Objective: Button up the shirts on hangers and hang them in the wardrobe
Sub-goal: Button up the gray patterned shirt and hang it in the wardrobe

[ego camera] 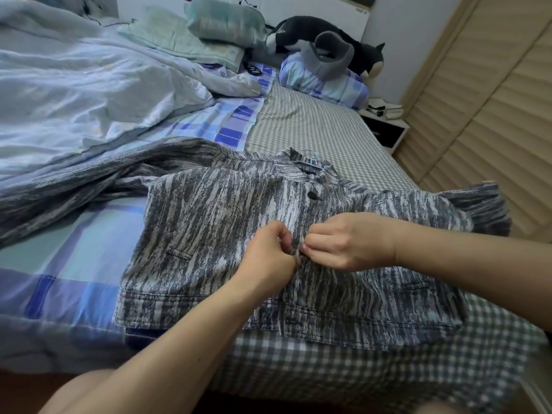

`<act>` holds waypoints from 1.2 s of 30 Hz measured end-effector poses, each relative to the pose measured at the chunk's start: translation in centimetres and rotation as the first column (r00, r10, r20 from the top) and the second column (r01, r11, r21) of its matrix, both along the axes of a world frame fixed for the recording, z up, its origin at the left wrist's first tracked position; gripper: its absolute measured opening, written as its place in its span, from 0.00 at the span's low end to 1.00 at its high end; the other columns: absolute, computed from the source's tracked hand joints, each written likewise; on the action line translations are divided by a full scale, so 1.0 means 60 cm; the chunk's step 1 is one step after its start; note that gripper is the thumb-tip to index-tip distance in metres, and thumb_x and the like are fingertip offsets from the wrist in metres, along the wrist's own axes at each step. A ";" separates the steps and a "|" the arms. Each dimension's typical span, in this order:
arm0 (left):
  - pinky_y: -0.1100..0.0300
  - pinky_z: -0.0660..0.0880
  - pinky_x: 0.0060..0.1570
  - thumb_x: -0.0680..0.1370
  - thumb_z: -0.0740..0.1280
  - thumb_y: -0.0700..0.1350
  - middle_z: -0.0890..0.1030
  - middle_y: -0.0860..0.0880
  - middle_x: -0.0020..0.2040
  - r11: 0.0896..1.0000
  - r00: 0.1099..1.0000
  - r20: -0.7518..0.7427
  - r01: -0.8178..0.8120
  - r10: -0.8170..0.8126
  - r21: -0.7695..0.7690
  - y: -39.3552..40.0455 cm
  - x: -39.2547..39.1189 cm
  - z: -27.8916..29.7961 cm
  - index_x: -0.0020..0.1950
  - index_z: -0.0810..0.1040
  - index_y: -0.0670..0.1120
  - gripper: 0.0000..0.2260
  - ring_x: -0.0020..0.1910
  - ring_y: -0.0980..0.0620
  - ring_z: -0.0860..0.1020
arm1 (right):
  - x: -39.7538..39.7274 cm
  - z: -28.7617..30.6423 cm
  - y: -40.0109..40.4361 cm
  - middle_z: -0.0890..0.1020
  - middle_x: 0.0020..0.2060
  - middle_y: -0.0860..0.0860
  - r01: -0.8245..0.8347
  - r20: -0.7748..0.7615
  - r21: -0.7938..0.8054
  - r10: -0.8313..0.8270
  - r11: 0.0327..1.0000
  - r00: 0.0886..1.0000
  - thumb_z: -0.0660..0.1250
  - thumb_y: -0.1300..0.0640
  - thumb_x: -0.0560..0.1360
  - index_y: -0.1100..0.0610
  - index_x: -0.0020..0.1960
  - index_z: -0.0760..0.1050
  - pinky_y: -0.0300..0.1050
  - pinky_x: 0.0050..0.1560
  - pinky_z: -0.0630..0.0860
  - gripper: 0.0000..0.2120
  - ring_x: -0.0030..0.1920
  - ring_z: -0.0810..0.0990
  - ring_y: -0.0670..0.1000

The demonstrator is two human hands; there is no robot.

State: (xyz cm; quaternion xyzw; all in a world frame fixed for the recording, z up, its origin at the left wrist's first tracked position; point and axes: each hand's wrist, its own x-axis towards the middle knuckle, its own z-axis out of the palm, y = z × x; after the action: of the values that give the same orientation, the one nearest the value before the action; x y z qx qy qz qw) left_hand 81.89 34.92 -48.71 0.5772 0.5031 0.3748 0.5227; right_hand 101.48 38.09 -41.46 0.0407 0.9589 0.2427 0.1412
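A grey-and-white streaked shirt point(209, 228) lies flat on the bed, front up, collar pointing away from me. A light blue hanger point(310, 160) pokes out of the collar. One dark button point(313, 195) near the collar is fastened. My left hand point(268, 255) pinches the left edge of the placket at mid-chest. My right hand point(349, 242) pinches the opposite edge, fingertips meeting the left hand's. The button between them is hidden by my fingers.
The bed carries a checked sheet point(316, 127), a blue plaid cover point(74, 252) and a rumpled pale duvet point(89, 85) at the left. Pillows and a dark plush toy point(322, 34) lie at the head. Slatted wardrobe doors point(490, 121) stand at the right beside a nightstand point(385, 127).
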 end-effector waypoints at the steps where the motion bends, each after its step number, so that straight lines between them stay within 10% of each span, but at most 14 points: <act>1: 0.53 0.70 0.32 0.75 0.70 0.32 0.77 0.45 0.39 1.000 1.000 -0.019 -0.006 0.006 0.014 0.001 0.002 -0.003 0.44 0.71 0.46 0.12 0.33 0.49 0.70 | 0.000 -0.003 -0.001 0.81 0.43 0.55 0.002 -0.010 0.013 -0.002 1.000 1.000 0.59 0.70 0.81 0.65 0.51 0.81 0.44 0.39 0.79 0.11 0.40 0.77 0.52; 9: 0.55 0.75 0.35 0.77 0.68 0.35 0.79 0.53 0.42 0.964 0.956 -0.278 -0.017 0.094 0.267 -0.011 0.013 -0.009 0.49 0.69 0.55 0.15 0.40 0.53 0.77 | 0.002 -0.031 -0.002 0.77 0.38 0.54 0.093 -0.203 -0.018 -0.094 0.996 0.975 0.63 0.72 0.79 0.60 0.42 0.75 0.45 0.36 0.78 0.11 0.36 0.73 0.52; 16: 0.54 0.72 0.33 0.76 0.74 0.40 0.74 0.54 0.38 0.983 0.999 -0.014 -0.038 0.042 0.181 -0.005 0.024 -0.024 0.50 0.70 0.54 0.14 0.32 0.55 0.69 | 0.016 -0.041 0.000 0.83 0.43 0.55 0.108 -0.237 0.004 -0.104 0.994 0.966 0.61 0.68 0.83 0.65 0.49 0.81 0.45 0.42 0.80 0.10 0.41 0.79 0.53; 25: 0.47 0.76 0.42 0.80 0.65 0.41 0.77 0.48 0.45 0.761 0.916 -0.400 0.249 0.016 0.600 -0.005 0.020 -0.015 0.57 0.66 0.49 0.10 0.42 0.47 0.76 | 0.022 -0.018 -0.003 0.82 0.40 0.55 -0.012 -0.143 0.051 0.019 0.999 0.990 0.62 0.68 0.81 0.62 0.44 0.80 0.47 0.39 0.79 0.10 0.38 0.78 0.53; 29: 0.58 0.74 0.29 0.77 0.70 0.35 0.79 0.47 0.44 0.994 0.995 0.011 -0.101 0.100 0.051 -0.024 0.027 -0.008 0.58 0.68 0.51 0.18 0.33 0.52 0.76 | 0.006 -0.027 0.003 0.82 0.43 0.55 -0.015 -0.144 0.031 0.019 0.999 0.989 0.60 0.68 0.82 0.63 0.48 0.81 0.45 0.41 0.80 0.11 0.41 0.79 0.53; 32: 0.44 0.83 0.49 0.73 0.70 0.26 0.82 0.36 0.52 0.905 0.877 0.384 -0.119 0.288 -0.408 -0.023 0.035 -0.013 0.59 0.73 0.43 0.20 0.47 0.38 0.84 | -0.006 -0.030 0.009 0.82 0.45 0.56 -0.021 -0.119 0.016 0.023 1.000 0.993 0.60 0.68 0.82 0.66 0.53 0.81 0.45 0.42 0.80 0.11 0.43 0.79 0.53; 36: 0.35 0.80 0.54 0.72 0.69 0.23 0.84 0.34 0.50 0.832 0.792 0.484 -0.053 0.371 -0.552 -0.009 0.036 -0.017 0.53 0.77 0.38 0.15 0.50 0.35 0.84 | -0.007 -0.020 0.012 0.82 0.49 0.56 -0.016 -0.085 0.002 0.016 1.000 0.996 0.60 0.67 0.83 0.67 0.61 0.78 0.45 0.44 0.80 0.11 0.47 0.79 0.54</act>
State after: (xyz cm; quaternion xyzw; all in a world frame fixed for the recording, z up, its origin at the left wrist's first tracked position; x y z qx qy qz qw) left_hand 84.03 34.35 -49.74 0.2149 0.4669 0.4415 0.7355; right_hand 101.05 38.83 -42.64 0.0432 0.9642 0.2427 0.0981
